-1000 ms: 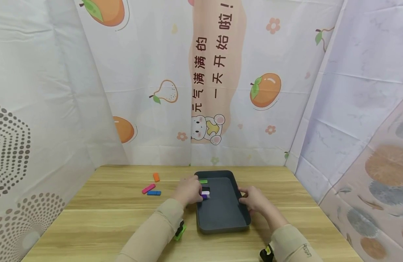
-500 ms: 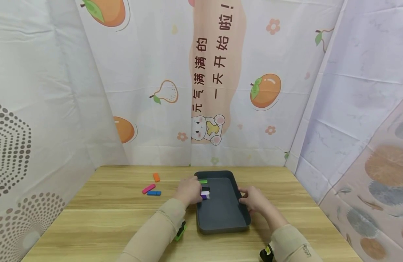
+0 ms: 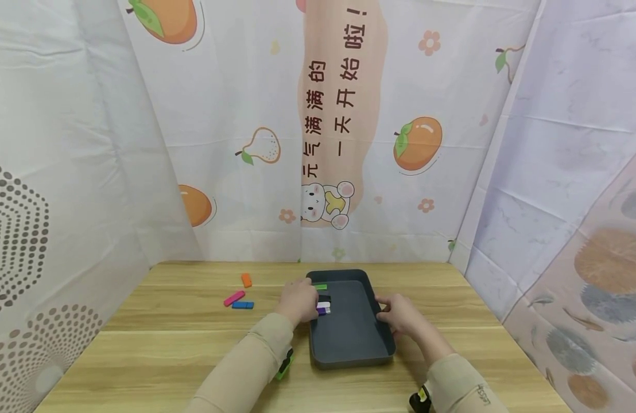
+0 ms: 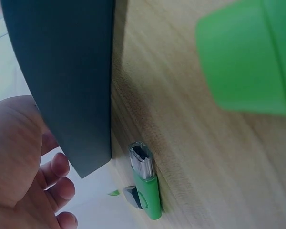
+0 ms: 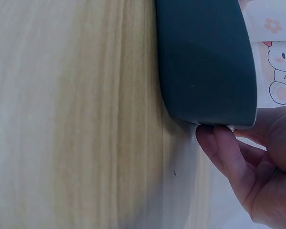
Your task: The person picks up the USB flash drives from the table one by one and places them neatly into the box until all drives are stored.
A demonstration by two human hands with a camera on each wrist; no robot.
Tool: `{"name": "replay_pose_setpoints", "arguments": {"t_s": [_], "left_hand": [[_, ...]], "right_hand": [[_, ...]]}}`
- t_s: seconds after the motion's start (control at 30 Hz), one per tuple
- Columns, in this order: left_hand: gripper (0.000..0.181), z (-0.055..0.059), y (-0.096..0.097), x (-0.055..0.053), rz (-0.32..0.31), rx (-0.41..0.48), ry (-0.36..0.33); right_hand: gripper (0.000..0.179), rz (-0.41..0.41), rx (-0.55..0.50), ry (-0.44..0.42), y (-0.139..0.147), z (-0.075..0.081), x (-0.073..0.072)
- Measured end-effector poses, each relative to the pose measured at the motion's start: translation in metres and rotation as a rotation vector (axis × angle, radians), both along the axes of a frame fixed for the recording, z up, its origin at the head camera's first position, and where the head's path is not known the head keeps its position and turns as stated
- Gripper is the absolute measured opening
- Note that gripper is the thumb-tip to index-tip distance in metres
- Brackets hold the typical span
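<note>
A dark grey tray (image 3: 351, 335) stands on the wooden table. My left hand (image 3: 299, 301) reaches over its left rim, fingertips at the near end of a row of USB flash drives. Thumb and finger pinch a purple flash drive (image 3: 322, 311), its metal plug pointing right; the grip itself is partly hidden. Beyond it in the row lie a white flash drive (image 3: 324, 304), a black one (image 3: 325, 298) and a green one (image 3: 321, 287). My right hand (image 3: 400, 314) holds the tray's right wall, fingers outside, as the right wrist view also shows.
Orange (image 3: 246, 280), pink (image 3: 234, 297) and blue (image 3: 243, 305) flash drives lie on the table left of the tray. Another green flash drive (image 4: 146, 183) lies outside the tray wall in the left wrist view. A patterned curtain (image 3: 245, 201) hangs behind the table.
My left fingers have shifted slightly at the purple flash drive, and its metal plug shows more plainly. The right hand and tray have stayed in place.
</note>
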State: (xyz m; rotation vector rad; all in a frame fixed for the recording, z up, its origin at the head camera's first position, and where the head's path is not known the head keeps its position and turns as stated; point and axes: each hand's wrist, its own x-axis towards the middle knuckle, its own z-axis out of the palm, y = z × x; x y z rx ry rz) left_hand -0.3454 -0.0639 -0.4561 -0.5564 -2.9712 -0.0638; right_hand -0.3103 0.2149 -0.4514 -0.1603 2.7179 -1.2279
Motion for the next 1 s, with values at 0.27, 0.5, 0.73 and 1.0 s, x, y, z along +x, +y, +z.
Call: {"name": "replay_pose_setpoints", "arguments": {"t_s": [0.27, 0.5, 0.73, 1.0], "left_hand": [[0.012, 0.007, -0.007, 0.005, -0.016, 0.121, -0.028], [0.029, 0.021, -0.020, 0.008, -0.035, 0.217, -0.032], [0.040, 0.044, -0.036, 0.017, -0.010, 0.294, -0.069], [0.050, 0.063, -0.053, 0.030, 0.011, 0.307, -0.016]], "right_hand": [[0.055, 0.004, -0.012, 0.000, 0.000, -0.002, -0.001], [0.055, 0.010, -0.007, 0.007, 0.000, -0.003, -0.002], [0.055, -0.002, -0.046, 0.012, 0.000, -0.005, 0.000], [0.056, 0.004, -0.058, 0.003, 0.000, -0.003, 0.002]]}}
